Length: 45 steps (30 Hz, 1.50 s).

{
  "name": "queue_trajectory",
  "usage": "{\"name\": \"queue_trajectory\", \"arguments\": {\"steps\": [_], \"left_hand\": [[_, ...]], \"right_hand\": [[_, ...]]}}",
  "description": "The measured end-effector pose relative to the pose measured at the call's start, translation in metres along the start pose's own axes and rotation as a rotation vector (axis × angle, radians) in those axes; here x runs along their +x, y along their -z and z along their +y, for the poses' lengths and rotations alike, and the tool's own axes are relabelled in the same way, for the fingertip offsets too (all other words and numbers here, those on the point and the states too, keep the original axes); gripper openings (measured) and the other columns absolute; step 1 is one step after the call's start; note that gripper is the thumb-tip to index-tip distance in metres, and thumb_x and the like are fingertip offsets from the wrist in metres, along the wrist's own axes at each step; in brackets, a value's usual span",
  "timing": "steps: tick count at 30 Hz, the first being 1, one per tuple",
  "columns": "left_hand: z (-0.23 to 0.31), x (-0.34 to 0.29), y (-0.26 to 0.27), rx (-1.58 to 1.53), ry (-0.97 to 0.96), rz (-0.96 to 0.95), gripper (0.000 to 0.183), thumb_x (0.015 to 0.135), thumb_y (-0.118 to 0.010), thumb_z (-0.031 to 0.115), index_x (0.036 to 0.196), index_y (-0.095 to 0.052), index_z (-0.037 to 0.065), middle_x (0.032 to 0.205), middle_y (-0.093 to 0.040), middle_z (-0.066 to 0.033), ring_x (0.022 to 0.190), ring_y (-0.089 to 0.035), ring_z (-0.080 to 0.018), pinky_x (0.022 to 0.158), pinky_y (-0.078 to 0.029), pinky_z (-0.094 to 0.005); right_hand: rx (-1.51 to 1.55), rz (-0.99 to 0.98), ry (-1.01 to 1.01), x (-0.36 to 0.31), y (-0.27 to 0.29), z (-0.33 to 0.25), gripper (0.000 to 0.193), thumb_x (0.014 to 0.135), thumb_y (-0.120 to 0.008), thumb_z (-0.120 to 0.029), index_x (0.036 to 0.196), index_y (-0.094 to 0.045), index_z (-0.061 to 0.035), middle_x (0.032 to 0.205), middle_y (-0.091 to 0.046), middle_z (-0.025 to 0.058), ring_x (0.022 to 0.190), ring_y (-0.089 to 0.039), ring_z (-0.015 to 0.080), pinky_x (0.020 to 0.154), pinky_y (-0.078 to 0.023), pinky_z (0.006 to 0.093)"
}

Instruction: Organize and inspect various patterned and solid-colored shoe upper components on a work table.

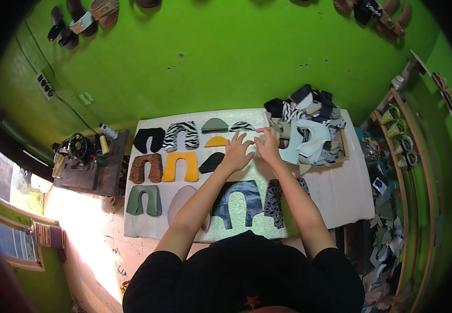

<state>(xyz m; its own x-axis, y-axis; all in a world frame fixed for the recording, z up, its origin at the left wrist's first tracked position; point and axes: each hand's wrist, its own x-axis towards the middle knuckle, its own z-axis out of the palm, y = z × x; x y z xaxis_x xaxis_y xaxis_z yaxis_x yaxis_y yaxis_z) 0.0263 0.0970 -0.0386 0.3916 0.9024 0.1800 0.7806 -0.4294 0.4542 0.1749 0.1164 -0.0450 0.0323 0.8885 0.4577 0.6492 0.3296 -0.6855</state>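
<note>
My left hand [238, 151] is over the table with its fingers spread, just below a small zebra-striped half-moon piece [243, 126]. Beside it, my right hand [269, 144] has bent fingers held apart, and I see nothing in them. Left of my hands lie a green half-moon stack [215, 125], a yellow half-moon piece [216, 142] and a black half-moon stack [211, 163]. Nearer to me, a shiny black U-shaped piece [239, 189] lies between my forearms. My right forearm partly covers a grey-and-black patterned piece [274, 206]; my left covers part of a pinkish one [180, 201].
U-shaped pieces in black [142, 140], zebra [181, 128], brown [138, 168], yellow [180, 157] and green [144, 192] lie at the table's left. A scrap-filled box [346, 143] stands right. A sewing machine [77, 148] is left; a wooden rack [399, 208] is right.
</note>
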Motion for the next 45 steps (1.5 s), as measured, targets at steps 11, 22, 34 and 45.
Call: {"name": "queue_trajectory", "arguments": {"steps": [11,22,34,45], "left_hand": [[0.098,0.046,-0.060,-0.145,-0.110,-0.090,0.051,0.080,-0.053,0.032,0.125,-0.041,0.010,0.138,-0.029,-0.0113,0.131,-0.017,-0.0321,0.098,-0.017,-0.0619],[0.097,0.124,-0.057,-0.163,0.012,0.074,0.040,0.082,-0.052,0.033,0.114,-0.052,0.011,0.132,-0.037,-0.0117,0.130,-0.021,-0.0314,0.097,-0.010,-0.0635],[0.076,0.221,-0.077,-0.152,0.339,-0.134,0.057,0.070,-0.064,0.034,0.115,-0.049,0.003,0.105,-0.058,-0.0185,0.101,-0.055,-0.0329,0.086,-0.042,-0.0385],[0.094,0.246,-0.113,0.031,0.469,-0.226,0.069,0.069,-0.068,0.038,0.120,-0.037,0.002,0.115,-0.049,-0.0194,0.105,-0.051,-0.0323,0.085,-0.043,-0.0427]], "right_hand": [[-0.111,0.092,-0.034,0.011,0.084,0.068,0.029,0.072,-0.062,-0.016,0.099,-0.055,-0.0116,0.104,-0.050,0.0085,0.103,-0.038,0.0326,0.089,-0.031,0.0430],[-0.211,0.039,-0.186,0.064,0.096,0.138,0.039,0.072,-0.058,-0.015,0.110,-0.052,-0.0105,0.111,-0.050,0.0070,0.107,-0.039,0.0311,0.092,-0.030,0.0441],[-0.432,0.054,-0.247,0.136,0.096,0.167,0.051,0.071,-0.062,-0.016,0.119,-0.045,-0.0062,0.124,-0.040,0.0131,0.115,-0.032,0.0320,0.093,-0.024,0.0464],[-0.435,0.213,-0.338,0.165,0.095,0.187,0.041,0.064,-0.070,-0.019,0.102,-0.055,-0.0111,0.097,-0.054,0.0038,0.099,-0.043,0.0264,0.081,-0.030,0.0427]]}}
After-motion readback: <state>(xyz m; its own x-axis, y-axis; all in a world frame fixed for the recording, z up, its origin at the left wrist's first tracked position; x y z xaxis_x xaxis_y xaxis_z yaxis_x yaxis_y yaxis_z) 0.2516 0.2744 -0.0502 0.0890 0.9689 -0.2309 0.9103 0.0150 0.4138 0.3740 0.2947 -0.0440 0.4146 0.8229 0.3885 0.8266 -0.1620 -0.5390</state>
